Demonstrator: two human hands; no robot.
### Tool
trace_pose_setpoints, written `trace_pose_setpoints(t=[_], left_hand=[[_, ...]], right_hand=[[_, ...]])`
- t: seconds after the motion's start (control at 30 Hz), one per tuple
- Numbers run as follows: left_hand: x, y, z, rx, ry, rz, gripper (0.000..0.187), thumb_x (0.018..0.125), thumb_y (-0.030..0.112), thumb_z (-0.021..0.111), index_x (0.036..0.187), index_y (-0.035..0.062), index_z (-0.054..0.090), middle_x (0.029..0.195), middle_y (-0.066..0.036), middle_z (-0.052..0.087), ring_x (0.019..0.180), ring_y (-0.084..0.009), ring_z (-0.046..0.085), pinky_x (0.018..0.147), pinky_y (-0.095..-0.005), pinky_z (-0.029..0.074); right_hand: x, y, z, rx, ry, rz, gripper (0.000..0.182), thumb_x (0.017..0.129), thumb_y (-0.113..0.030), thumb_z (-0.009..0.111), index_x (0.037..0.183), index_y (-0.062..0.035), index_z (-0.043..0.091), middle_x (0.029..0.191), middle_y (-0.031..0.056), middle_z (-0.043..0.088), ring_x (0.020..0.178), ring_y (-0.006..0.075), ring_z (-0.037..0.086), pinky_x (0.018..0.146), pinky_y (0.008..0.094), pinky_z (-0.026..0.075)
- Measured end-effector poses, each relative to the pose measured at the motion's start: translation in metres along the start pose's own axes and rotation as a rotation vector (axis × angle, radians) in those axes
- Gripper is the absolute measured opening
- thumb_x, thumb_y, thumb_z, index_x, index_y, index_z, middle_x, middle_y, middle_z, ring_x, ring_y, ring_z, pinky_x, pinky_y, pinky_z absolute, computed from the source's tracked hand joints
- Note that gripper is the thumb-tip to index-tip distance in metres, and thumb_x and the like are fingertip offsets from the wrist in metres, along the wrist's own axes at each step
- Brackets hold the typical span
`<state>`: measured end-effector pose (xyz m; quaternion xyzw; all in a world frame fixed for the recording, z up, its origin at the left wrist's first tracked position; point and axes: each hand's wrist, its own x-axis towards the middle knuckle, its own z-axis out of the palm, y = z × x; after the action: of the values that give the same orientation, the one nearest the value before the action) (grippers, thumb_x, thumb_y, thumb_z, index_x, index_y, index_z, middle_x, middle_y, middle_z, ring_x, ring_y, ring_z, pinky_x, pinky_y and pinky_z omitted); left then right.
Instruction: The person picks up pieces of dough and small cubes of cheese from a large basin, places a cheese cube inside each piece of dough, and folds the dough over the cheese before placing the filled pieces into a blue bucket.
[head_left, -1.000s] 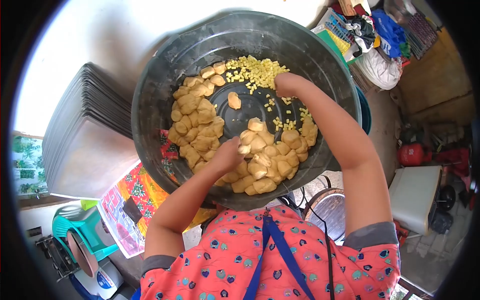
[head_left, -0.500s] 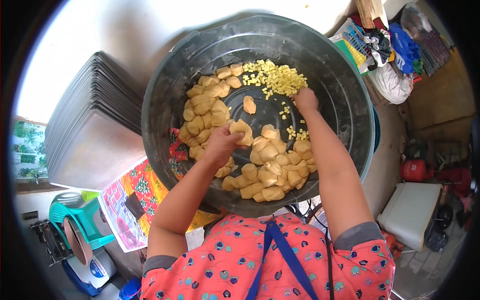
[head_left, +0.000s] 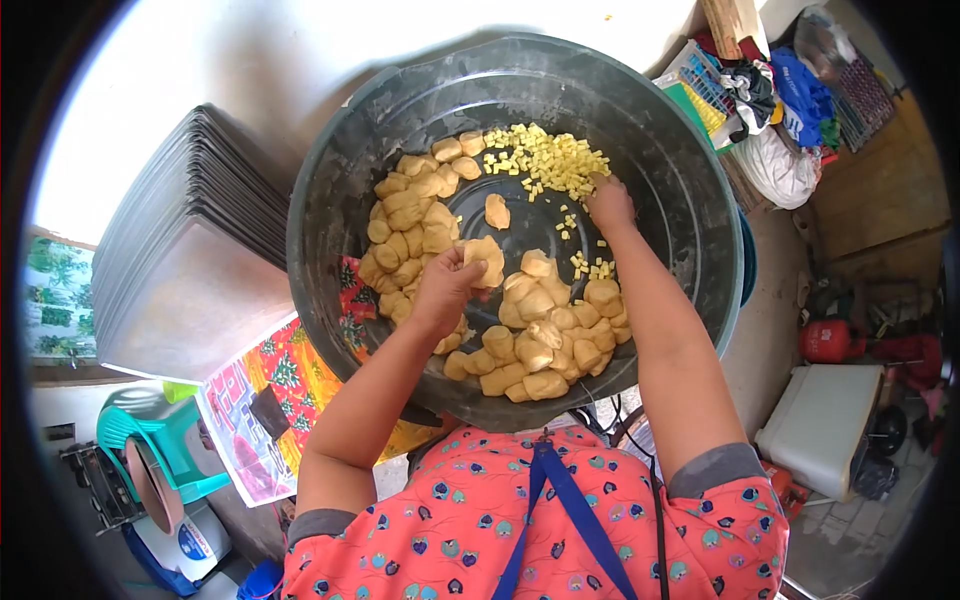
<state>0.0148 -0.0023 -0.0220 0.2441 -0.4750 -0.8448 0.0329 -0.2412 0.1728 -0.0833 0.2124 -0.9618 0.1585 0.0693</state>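
Note:
A large dark round basin (head_left: 680, 240) holds dough pieces (head_left: 405, 210) along its left side and another dough pile (head_left: 550, 345) near its front. My left hand (head_left: 445, 290) grips a flattened dough piece (head_left: 485, 258) by its left edge. Yellow cubes (head_left: 555, 158) lie heaped at the back of the basin, with a few more scattered toward the front. My right hand (head_left: 610, 203) is at the right edge of that heap, fingers bent in among the cubes; whatever they hold is hidden. A single dough piece (head_left: 497, 211) sits apart near the basin's middle.
Stacked metal trays (head_left: 190, 260) stand left of the basin. A green chair (head_left: 160, 450) is at the lower left. On the right are a white box (head_left: 822, 425), a red tank (head_left: 830, 341) and a pile of bags and cloth (head_left: 785, 110).
The view has shifted very slightly. Both hands stay nearly where they were, the left with the same dough piece and the right at the cubes.

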Motion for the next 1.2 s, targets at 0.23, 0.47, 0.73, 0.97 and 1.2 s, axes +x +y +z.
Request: trace_pose_setpoints(t=[0.23,0.47,0.73,0.97,1.2], left_hand=[[-0.008,0.010,0.001,0.267,0.085,0.044,0.018,0.085,0.019,0.066,0.090,0.0039,0.058,0.072,0.000,0.061,0.056,-0.0069,0.054,0.049,-0.0214,0.043],[0.003,-0.006,-0.006,0.138,-0.050,0.078,0.021,0.086,0.016,0.061,0.098,-0.0019,0.059,0.089,-0.006,0.063,0.073,-0.0127,0.062,0.062,-0.0272,0.054],[0.005,-0.008,-0.009,0.075,-0.020,-0.014,0.019,0.085,0.005,0.053,0.101,-0.0035,0.059,0.090,-0.008,0.063,0.077,-0.0169,0.064,0.066,-0.0303,0.056],[-0.002,0.000,0.005,0.037,-0.008,-0.031,0.018,0.085,0.003,0.053,0.100,-0.0051,0.058,0.094,-0.008,0.062,0.080,-0.0152,0.062,0.070,-0.0293,0.057],[-0.006,0.000,0.004,0.062,-0.135,-0.069,0.028,0.082,-0.003,0.046,0.109,-0.0055,0.054,0.104,-0.010,0.060,0.088,-0.0166,0.063,0.076,-0.0333,0.057]], right_hand=[[0.007,-0.001,-0.002,-0.062,-0.153,0.089,0.022,0.079,-0.019,0.061,0.099,-0.0106,0.064,0.104,0.0096,0.061,0.104,0.0281,0.055,0.087,0.0419,0.045],[0.013,-0.012,-0.006,0.265,0.021,0.259,0.030,0.075,-0.016,0.062,0.103,-0.0028,0.063,0.091,0.0180,0.066,0.087,0.0333,0.063,0.078,0.0376,0.049],[-0.018,-0.077,-0.061,1.073,-0.285,0.350,0.035,0.080,-0.015,0.065,0.108,0.0063,0.061,0.083,0.0051,0.064,0.071,0.0098,0.056,0.065,0.0222,0.045],[-0.095,-0.128,-0.090,0.976,-0.731,-0.054,0.029,0.078,-0.018,0.069,0.100,0.0005,0.066,0.087,0.0087,0.068,0.076,0.0154,0.063,0.071,0.0286,0.049],[-0.118,-0.125,-0.096,0.737,-0.540,-0.213,0.024,0.077,-0.016,0.069,0.096,-0.0018,0.067,0.081,0.0143,0.067,0.075,0.0235,0.065,0.069,0.0326,0.050]])
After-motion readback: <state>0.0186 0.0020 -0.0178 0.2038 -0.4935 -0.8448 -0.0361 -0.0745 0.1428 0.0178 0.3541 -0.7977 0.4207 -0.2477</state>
